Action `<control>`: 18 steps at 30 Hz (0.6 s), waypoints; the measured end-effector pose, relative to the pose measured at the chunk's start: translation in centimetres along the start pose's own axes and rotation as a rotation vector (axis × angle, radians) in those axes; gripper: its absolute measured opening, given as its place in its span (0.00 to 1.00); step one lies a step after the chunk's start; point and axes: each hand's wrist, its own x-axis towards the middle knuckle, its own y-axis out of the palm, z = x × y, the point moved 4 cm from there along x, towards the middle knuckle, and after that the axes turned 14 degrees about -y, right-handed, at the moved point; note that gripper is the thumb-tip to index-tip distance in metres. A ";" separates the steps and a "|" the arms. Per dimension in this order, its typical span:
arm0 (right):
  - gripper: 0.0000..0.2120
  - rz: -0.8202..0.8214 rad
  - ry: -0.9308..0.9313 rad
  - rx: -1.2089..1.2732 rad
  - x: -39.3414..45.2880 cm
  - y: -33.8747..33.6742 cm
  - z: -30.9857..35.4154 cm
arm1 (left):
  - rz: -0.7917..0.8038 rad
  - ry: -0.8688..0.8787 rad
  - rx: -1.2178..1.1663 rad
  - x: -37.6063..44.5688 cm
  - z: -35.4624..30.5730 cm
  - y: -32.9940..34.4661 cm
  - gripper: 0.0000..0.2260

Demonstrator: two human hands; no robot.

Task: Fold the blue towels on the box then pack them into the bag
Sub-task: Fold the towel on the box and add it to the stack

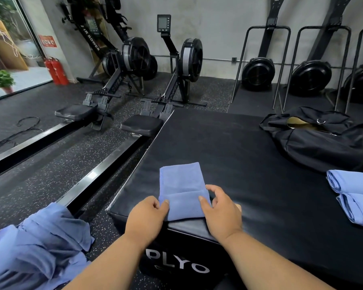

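Near front edge of the box (249, 155): a blue towel (179, 181), folded to a narrow strip, lies flat with its near end turned over on itself.
Bag (314, 141): black, slumped open at the far right corner of the box.
Loose pile (40, 243): unfolded blue cloth off the box's left side.
Folded towels (356, 195): two, by the right edge.
Handling: light, limp, not fragile; likely best taken at the fold's two side edges, so the layers stay together.
Left hand (147, 216): thumb and fingers pinch the fold's left edge.
Right hand (220, 208): fingers curled, gripping the fold's right edge.
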 end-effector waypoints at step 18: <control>0.30 0.241 -0.266 -0.123 -1.8 -0.8 0.6 | 0.045 0.592 0.430 -0.5 -1.2 -1.4 0.23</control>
